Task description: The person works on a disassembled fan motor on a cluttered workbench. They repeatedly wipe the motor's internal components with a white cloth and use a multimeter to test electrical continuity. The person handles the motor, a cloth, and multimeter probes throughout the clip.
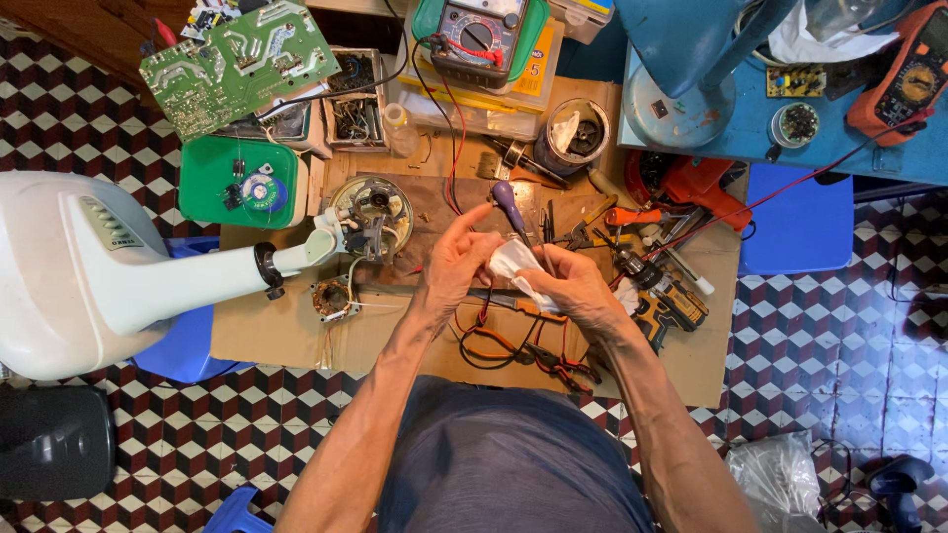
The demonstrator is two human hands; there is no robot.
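Overhead, the biggest item is the white fan body (79,271), lying on its side at the left of the frame with its neck pointing toward centre — laid flat so the motor end sits within arm's reach. Beneath everything a brown cardboard sheet (286,341) covers the checkered floor, serving as a work mat that keeps small parts from scattering. A green circuit board (237,61) rests at upper left, component side up, away from the working zone. A multimeter (481,35) in a green holster sits at top centre, its red lead trailing down toward the hands. The exposed fan motor (370,212) lies just left of centre, beside the fan neck.

Both hands meet at frame centre, raised off the mat. The left hand (456,265) has fingers partly curled with the forefinger extended upward, pressing against a small white plastic part (513,265). The right hand (578,286) is closed around that same part from the other side — steadying it. A purple-handled screwdriver (509,202) stands up just above the part; which hand grips it I cannot tell.
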